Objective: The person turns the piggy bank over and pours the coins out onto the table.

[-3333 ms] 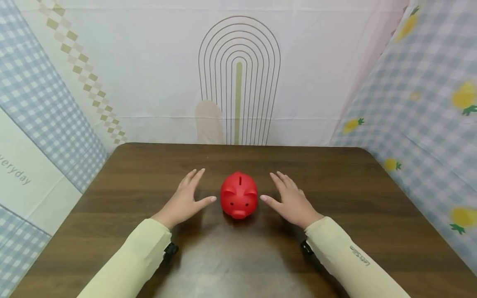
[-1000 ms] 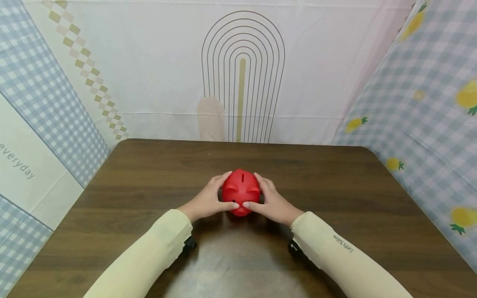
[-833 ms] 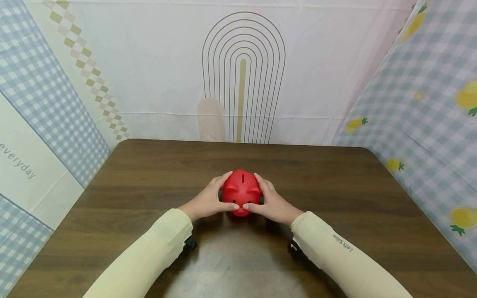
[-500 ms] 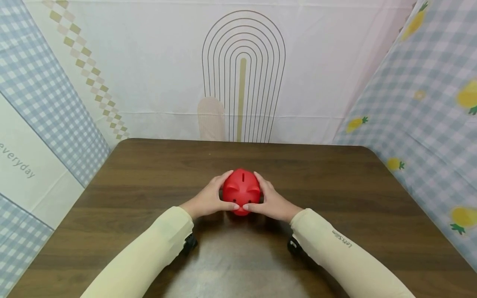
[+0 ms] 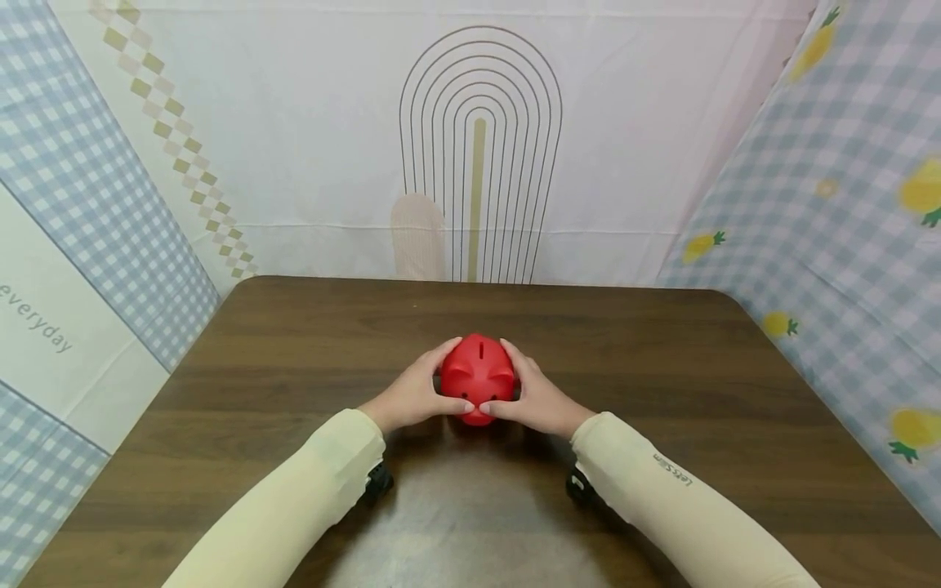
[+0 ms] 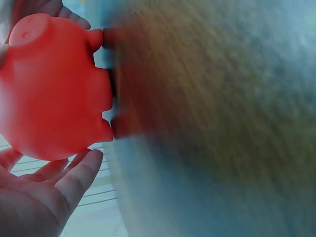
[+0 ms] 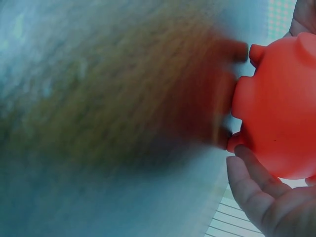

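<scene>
A red piggy bank with a coin slot on top faces me at the middle of the dark wooden table. My left hand holds its left side, fingers along the flank and thumb across the face by the snout. On the other side my right hand grips it the same way, the two thumb tips nearly meeting. In the left wrist view the piggy bank's feet are right at the glossy surface, which mirrors them. The right wrist view shows fingers under its rounded side.
A white cloth with arch lines hangs behind the table's far edge. Blue checked cloth with pineapples hangs on the right, and another checked cloth on the left. Dark wrist cameras sit under the cream sleeves.
Both hands were spread apart beside the piggy bank at first; they have moved inward and taken hold of it. Over the last second hands and bank have stayed almost still.
</scene>
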`<state>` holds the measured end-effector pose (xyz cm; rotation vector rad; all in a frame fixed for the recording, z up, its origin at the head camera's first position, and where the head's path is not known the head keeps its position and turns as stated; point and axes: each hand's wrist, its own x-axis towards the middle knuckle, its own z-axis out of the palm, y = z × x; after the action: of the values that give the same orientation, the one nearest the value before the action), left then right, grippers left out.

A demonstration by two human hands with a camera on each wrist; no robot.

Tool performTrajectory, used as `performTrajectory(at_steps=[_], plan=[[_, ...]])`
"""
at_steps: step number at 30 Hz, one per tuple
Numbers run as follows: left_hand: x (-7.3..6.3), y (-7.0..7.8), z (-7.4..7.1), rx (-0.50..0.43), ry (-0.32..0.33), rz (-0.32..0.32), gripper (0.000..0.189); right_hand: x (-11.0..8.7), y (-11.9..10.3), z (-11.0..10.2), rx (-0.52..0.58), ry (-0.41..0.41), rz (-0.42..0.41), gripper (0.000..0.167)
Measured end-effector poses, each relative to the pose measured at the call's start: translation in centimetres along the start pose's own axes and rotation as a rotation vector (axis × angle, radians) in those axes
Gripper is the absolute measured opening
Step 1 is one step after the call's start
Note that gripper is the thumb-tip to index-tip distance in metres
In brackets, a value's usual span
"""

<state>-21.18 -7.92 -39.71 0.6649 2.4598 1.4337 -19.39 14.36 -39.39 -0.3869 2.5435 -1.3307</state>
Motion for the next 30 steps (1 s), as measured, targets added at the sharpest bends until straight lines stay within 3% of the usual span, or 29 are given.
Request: performTrajectory(at_steps=[15, 23, 30], plan=[[-0.5, 1.3, -0.3, -0.074, 0.049, -0.089, 0.088, -0.3, -0.8, -0.5, 0.054, 0.023, -0.030, 0.092], [-0.7, 1.8, -0.4, -0.150, 0.059, -0.079, 0.089, -0.7, -1.6, -0.9, 0.061, 0.026, -0.032, 0.092], [-0.7, 2.2, -0.5, -0.160, 0.063, -0.071, 0.088, -0.9, -1.8, -1.2, 0.050, 0.035, -0.044, 0.091]])
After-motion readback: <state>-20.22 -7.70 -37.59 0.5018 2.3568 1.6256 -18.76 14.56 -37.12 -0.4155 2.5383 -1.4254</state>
